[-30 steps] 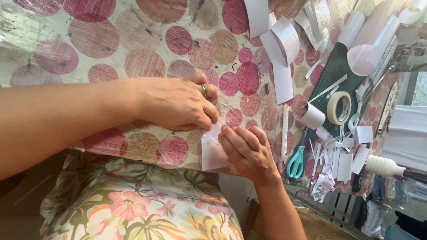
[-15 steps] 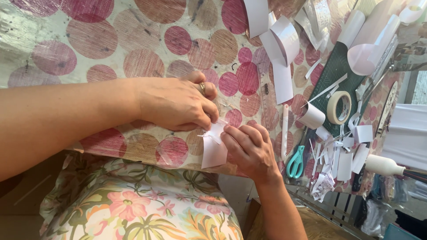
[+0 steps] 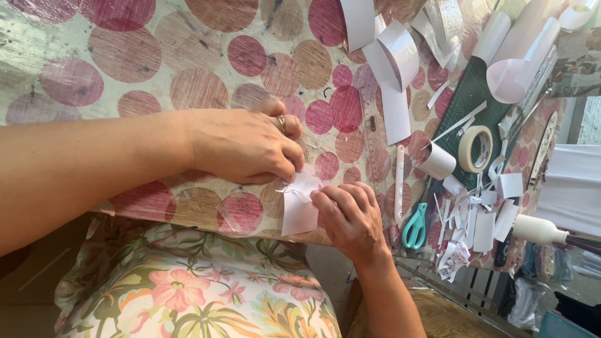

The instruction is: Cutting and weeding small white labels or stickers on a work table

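- At the near edge of the table (image 3: 125, 81), covered in a cloth of pink and brown discs, both hands meet over a small white paper piece (image 3: 299, 209).
- Left hand (image 3: 244, 147): reaches in from the left, fingertips together and pinched on the upper edge of the paper piece; a ring shows on one finger.
- Right hand (image 3: 350, 216): comes up from below, fingers curled together and pressing the paper's right side.
- Paper piece: overhangs the table edge, above a floral-print lap; its top looks gathered or creased.
- Step in hand, as judged: folding or pinching the top of the paper into shape; the next move likely calls for a firm, even crease without tearing.
- Beside the right hand: white craft knife (image 3: 399, 181), teal-handled scissors (image 3: 414, 226), roll of masking tape (image 3: 476, 149), and scattered paper offcuts (image 3: 476, 222) on a green cutting mat (image 3: 469, 94).
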